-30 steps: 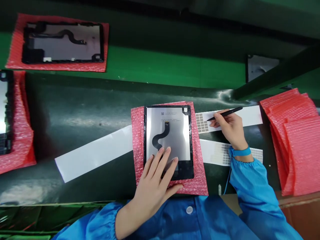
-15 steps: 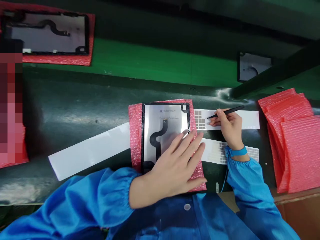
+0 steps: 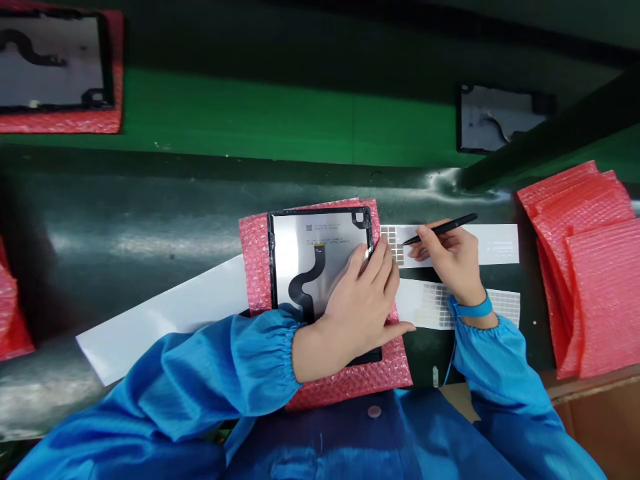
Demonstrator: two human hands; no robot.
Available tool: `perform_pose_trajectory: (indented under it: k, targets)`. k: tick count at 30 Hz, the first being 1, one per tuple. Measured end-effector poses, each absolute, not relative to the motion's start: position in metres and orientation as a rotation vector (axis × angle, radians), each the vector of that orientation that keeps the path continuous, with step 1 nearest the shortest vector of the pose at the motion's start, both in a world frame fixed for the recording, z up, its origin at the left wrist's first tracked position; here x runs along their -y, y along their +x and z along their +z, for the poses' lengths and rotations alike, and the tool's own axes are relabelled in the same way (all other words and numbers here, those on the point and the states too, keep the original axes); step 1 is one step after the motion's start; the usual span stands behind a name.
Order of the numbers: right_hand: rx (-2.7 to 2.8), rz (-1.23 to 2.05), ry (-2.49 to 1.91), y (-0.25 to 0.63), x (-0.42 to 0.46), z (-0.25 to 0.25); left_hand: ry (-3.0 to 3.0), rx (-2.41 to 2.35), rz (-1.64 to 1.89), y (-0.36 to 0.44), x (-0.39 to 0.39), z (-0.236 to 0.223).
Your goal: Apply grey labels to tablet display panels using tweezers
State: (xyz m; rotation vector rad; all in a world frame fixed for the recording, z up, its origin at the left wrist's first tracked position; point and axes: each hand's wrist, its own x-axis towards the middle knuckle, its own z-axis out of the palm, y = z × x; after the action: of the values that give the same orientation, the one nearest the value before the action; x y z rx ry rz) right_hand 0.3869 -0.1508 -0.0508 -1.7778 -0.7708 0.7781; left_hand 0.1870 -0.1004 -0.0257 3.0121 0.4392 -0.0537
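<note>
In the middle of the bench a tablet screen assembly [image 3: 300,263] lies with its silver back up and a curved black flex cable [image 3: 300,283] on it. Pink bubble wrap [image 3: 257,267] is beneath it. My left hand [image 3: 357,300] rests over the screen's right side, fingers stretched out, holding nothing. To its right, my right hand [image 3: 453,257] is closed round slim black tweezers [image 3: 450,225]. Their tip points down at a white strip [image 3: 495,243] bearing small grey rectangular stickers [image 3: 391,243]. My fingers partly hide this strip.
Another sticker strip [image 3: 410,303] lies below, and a long white strip [image 3: 165,313] at left. Pink bubble bags [image 3: 603,293] are stacked at right. On the green shelf are two more screens, at left [image 3: 55,73] and behind a dark post [image 3: 480,120].
My left hand has moved farther up against the screen's right edge, with its fingers closer together. The tweezers' tip has shifted left to the stickers. The view has swung slightly right.
</note>
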Motion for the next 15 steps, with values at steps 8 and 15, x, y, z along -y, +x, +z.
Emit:
perform_pose_trajectory:
  k: [8,15]
  targets:
    - [0.763,0.819,-1.753,0.388,0.150,-0.052,2.986,-0.435,-0.035,0.188,0.099,-0.026]
    - [0.688,0.812,-1.610,0.385,0.148,-0.040,2.932,-0.293,0.282,0.169,0.105,-0.016]
